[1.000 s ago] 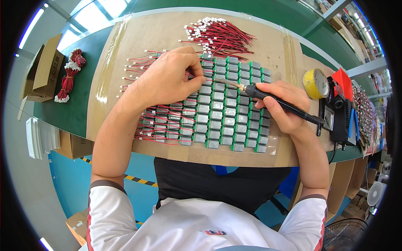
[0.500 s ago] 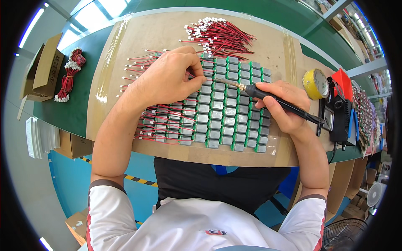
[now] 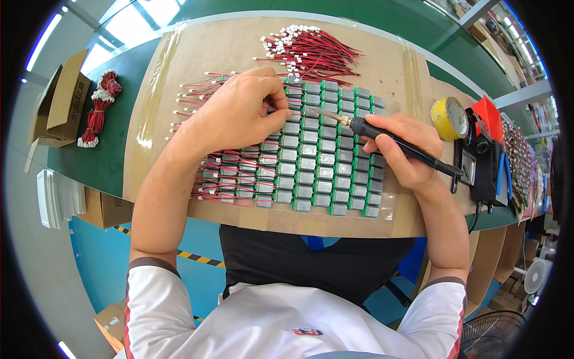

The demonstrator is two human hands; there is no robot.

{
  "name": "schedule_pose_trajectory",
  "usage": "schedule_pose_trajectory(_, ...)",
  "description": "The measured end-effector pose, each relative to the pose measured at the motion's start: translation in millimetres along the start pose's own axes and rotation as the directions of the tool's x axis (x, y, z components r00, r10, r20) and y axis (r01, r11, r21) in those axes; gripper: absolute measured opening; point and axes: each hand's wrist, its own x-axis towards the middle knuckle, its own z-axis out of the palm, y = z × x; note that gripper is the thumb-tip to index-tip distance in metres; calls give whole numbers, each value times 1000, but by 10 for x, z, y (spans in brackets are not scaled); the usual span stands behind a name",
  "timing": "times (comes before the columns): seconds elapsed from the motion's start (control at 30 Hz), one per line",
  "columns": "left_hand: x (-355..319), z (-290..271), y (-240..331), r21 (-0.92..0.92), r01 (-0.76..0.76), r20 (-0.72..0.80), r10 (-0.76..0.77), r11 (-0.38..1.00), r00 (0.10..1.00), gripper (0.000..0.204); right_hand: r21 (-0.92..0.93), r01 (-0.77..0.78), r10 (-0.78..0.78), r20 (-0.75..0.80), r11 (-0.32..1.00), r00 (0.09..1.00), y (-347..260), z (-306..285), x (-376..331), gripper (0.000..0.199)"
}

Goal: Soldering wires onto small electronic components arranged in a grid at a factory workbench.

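My right hand (image 3: pixel 412 149) grips a soldering iron (image 3: pixel 391 139) by its black handle. Its metal tip points left, over the upper part of the rows of small grey battery cells (image 3: pixel 308 149) with green circuit strips. My left hand (image 3: pixel 248 107) is closed in a pinch at the upper left of these rows, close to the iron's tip, on a thin red-and-black wire lead (image 3: pixel 280 113); the pinched end is partly hidden by the fingers. More leads with white connectors (image 3: pixel 230 170) lie across the left columns of cells. The cells in the right columns show no leads.
Loose connector leads (image 3: pixel 314 51) are piled at the far side of the cardboard sheet (image 3: pixel 155 137). Yellow tape (image 3: pixel 449 119) and a black soldering station (image 3: pixel 484 161) stand right. Bundled leads (image 3: pixel 98 110) and an open carton (image 3: pixel 66 99) are at left.
The iron's handle has shifted slightly left and up. The cells and the lead pile sit a touch further left in view. My left hand keeps its pinch in nearly the same place.
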Motion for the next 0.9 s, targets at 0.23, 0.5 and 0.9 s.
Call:
schedule_pose_trajectory(0.23,3,-16,6,13,6,5,-6,1000,1000,16,-69,35,-40,-69,997,997,8,10,18,25)
schedule_pose_trajectory(0.5,4,-89,91,47,-9,10,9,999,1000,17,-162,69,-83,-80,984,993,1,-69,46,25)
schedule_pose_trajectory(0.9,229,-201,-121,174,89,-228,-47,981,973,19,-140,290,-319,-298,947,900,188,100,55,33)
